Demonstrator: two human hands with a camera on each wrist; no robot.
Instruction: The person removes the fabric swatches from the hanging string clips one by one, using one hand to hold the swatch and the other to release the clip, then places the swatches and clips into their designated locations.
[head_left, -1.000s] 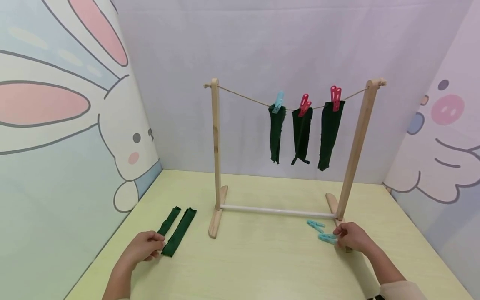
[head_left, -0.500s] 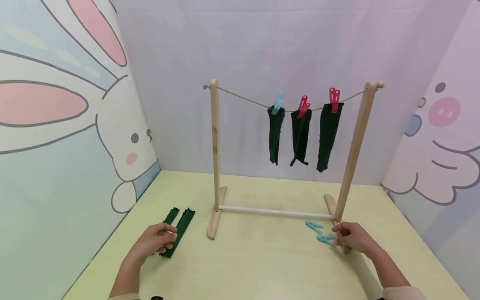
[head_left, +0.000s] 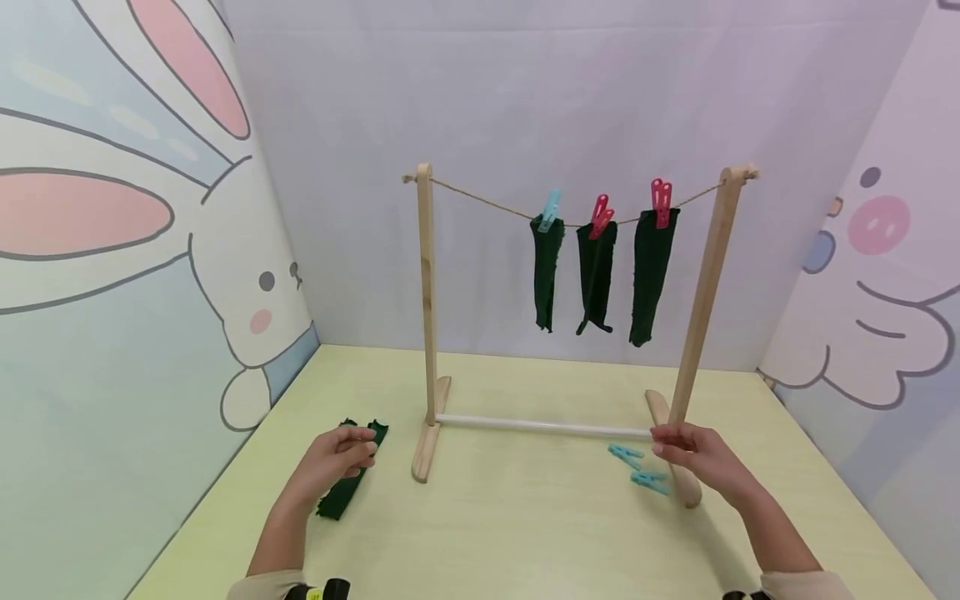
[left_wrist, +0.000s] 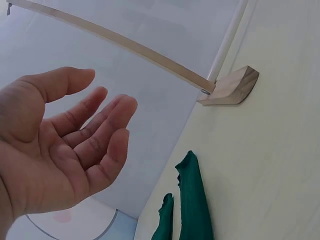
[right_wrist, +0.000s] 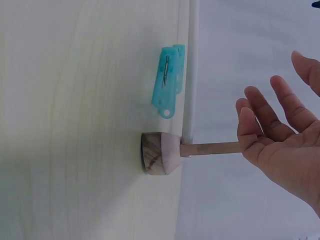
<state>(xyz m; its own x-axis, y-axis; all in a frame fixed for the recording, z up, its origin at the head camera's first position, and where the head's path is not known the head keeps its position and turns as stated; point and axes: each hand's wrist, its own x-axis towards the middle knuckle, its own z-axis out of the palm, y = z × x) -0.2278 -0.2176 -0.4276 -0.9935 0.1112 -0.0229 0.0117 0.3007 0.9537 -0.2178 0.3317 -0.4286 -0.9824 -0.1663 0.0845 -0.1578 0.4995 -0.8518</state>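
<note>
My left hand hovers above two dark green cloth strips on the table, its fingers loosely bent; the left wrist view shows the palm with nothing in it. In the head view it covers much of the strips. My right hand is in the air by the right foot of the wooden drying rack, fingers relaxed, nothing held in the right wrist view. Just left of it, two light blue clothespins lie on the table. Three green cloth pieces hang from the rack's string.
One light blue clothespin and two red clothespins fasten the hanging cloths. A white rod joins the rack's feet low over the table. Walls with cartoon animals stand at left and right, a pale backdrop behind.
My left hand has risen from the strips and moved right and away from me, leaving them on the table. My right hand has lifted off the nearer clothespin, moving slightly upward in view.
</note>
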